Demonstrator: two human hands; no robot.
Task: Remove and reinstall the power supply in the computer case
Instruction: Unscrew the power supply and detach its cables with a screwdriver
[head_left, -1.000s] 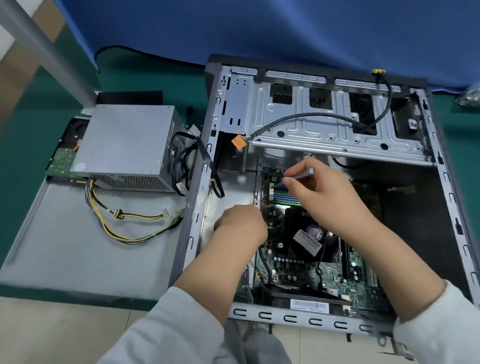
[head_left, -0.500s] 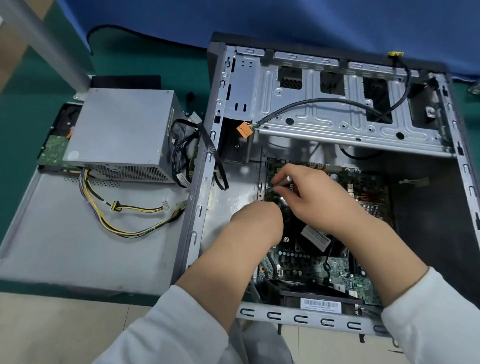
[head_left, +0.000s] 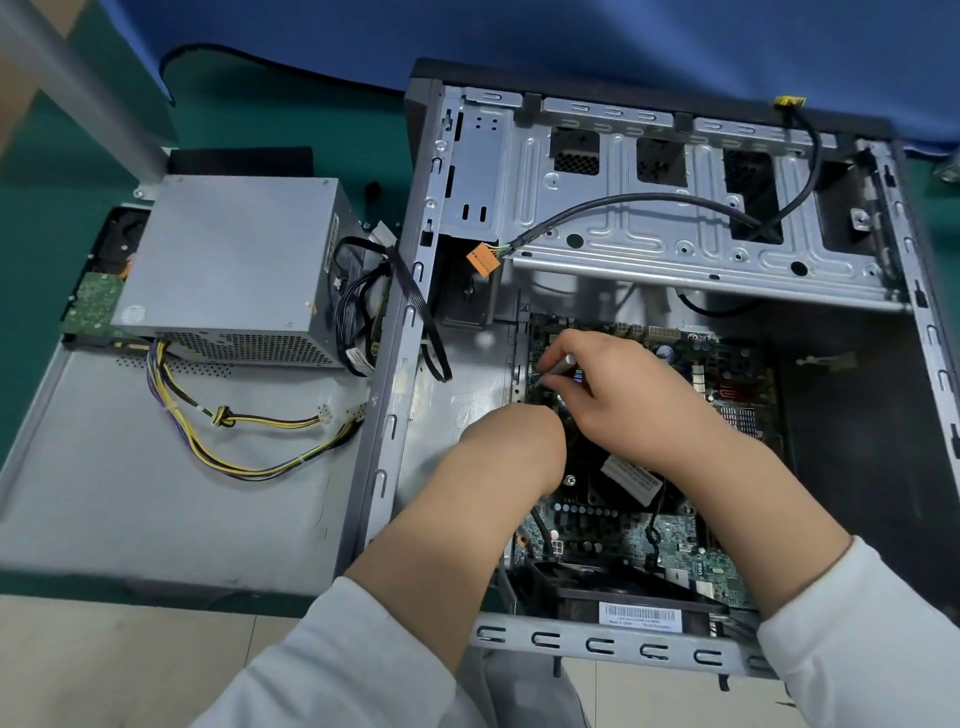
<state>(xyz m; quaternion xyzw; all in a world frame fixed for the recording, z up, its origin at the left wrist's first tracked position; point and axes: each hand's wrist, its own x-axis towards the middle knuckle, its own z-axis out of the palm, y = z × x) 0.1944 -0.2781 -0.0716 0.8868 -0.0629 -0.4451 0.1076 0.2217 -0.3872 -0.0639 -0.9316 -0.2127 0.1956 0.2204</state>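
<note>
The grey power supply (head_left: 228, 265) lies outside the open computer case (head_left: 395, 395), on the removed side panel (head_left: 130, 467) to the left, its yellow and black cables (head_left: 249, 436) trailing across the panel. Inside the case, my right hand (head_left: 618, 389) pinches a thin silver tool (head_left: 558, 370) whose tip points down at the upper left part of the motherboard (head_left: 649, 545). My left hand (head_left: 514, 447) is bent down over the board beside it; its fingers are hidden.
A drive cage (head_left: 675, 208) spans the top of the case, with a black cable ending in an orange connector (head_left: 483, 260) hanging at its left. A hard drive (head_left: 96, 299) sits under the power supply's left side. Blue cloth (head_left: 519, 36) hangs behind.
My right hand came down from above the board to its upper left area and now holds the silver tool low and tilted. My left hand stayed in about the same spot.
</note>
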